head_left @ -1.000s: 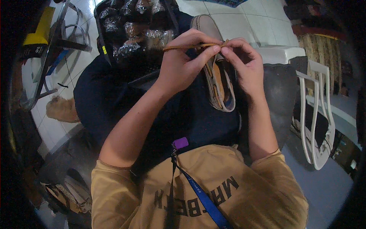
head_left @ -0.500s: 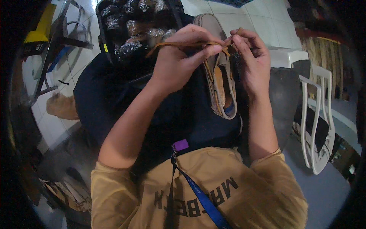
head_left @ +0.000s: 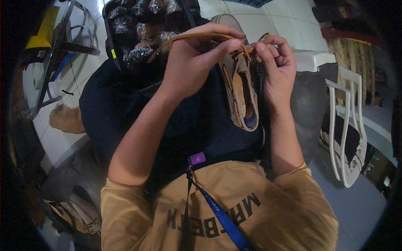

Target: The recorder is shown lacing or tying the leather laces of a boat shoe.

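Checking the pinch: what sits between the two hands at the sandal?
Head view: a tan leather strap bridges left hand and right hand, above the sandal.

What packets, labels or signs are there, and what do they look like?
Shiny clear plastic packets: filling a black crate at the top, beyond the left hand, dark contents.
Small yellow label: on the crate's near-left edge, rectangular.
Dark block lettering: across the tan shirt, bottom centre.
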Motion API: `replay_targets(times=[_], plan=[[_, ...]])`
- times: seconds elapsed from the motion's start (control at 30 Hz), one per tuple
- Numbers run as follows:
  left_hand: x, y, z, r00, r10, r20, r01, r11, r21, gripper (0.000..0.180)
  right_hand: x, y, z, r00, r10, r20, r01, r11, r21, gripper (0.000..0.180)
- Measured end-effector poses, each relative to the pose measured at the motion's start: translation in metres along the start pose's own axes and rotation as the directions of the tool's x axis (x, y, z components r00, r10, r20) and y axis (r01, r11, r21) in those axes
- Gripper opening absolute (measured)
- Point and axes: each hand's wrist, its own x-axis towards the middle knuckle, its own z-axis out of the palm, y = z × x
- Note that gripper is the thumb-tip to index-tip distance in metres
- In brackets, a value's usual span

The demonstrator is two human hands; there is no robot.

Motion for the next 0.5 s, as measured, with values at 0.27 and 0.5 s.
replay_targets(times=[0.27, 0.5], plan=[[0.0, -0.009, -0.002, 1.0, -0.007, 0.017, 0.008, 1.0, -0.006, 0.027, -0.003, 0.004, 0.001, 0.998, 0.019, -0.068, -0.018, 1.0, 0.024, 0.026], [-0.008, -0.003, -0.01, 0.975, 0.182, 0.125, -0.2, 0.968, 0.154, 0.062, -0.004, 0.003, 0.001, 0.998, 0.035, -0.056, -0.034, 0.999, 0.022, 0.027]])
